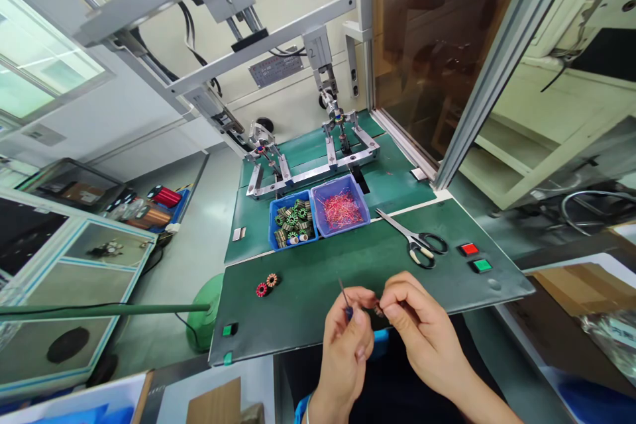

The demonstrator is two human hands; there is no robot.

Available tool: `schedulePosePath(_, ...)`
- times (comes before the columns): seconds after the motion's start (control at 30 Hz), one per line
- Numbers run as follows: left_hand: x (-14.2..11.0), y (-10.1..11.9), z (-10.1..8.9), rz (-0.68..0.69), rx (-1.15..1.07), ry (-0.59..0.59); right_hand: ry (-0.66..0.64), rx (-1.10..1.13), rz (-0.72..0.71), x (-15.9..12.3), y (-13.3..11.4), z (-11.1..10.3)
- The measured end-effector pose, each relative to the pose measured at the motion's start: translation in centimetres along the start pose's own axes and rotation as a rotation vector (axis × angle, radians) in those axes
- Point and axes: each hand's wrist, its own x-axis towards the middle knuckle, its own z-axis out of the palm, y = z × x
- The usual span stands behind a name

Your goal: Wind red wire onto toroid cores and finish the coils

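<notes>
Near the front edge of the green bench, my left hand (348, 344) is closed round a small screwdriver-like tool (344, 294) with a thin metal shaft pointing up and a dark blue handle. My right hand (420, 328) pinches a small copper-wound stator (378, 309), mostly hidden by the fingers. The left fingertips reach close to it; whether they touch it I cannot tell. To the left lie two wound stators, a red one (261, 289) and a copper-coloured one (271, 280). Scissors (417, 240) with black-and-white handles rest beyond my right hand.
A blue bin (272, 238) holds several green stator cores. Beside it, a purple bin (365, 215) contains red wire scraps. Behind them stands a winding machine's metal fixture (311, 175). Red (468, 249) and green (481, 265) buttons sit at the bench's right.
</notes>
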Motion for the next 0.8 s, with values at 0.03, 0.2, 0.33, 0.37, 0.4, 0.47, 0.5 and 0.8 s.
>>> schedulePosePath(0.03, 0.10, 0.06, 0.04, -0.035, -0.008, -0.025, -0.001, -0.006, -0.006, 0.02, 0.08, -0.04)
schedulePosePath(0.2, 0.41, 0.18, 0.22, -0.085, 0.039, -0.016, -0.012, -0.002, 0.018, -0.01, 0.06, -0.06)
schedulePosePath(0.33, 0.41, 0.23, 0.17, -0.106, -0.039, -0.024, 0.039, 0.084, 0.064, 0.03, -0.10, 0.28)
schedulePosePath(0.37, 0.41, 0.23, 0.13, -0.117, -0.064, -0.030, 0.055, 0.102, 0.069, 0.07, -0.09, 0.38)
schedulePosePath(0.4, 0.41, 0.21, 0.09, -0.130, -0.088, -0.036, 0.069, 0.117, 0.073, 0.11, -0.08, 0.46)
schedulePosePath(0.47, 0.42, 0.16, 0.04, -0.162, -0.132, -0.049, 0.090, 0.143, 0.086, 0.19, -0.04, 0.57)
schedulePosePath(0.5, 0.43, 0.13, 0.02, -0.180, -0.152, -0.054, 0.097, 0.157, 0.097, 0.23, -0.04, 0.60)
schedulePosePath(0.8, 0.58, 0.17, 0.17, -0.254, -0.206, -0.049, 0.069, 0.356, 0.249, 0.20, 0.30, 0.34)
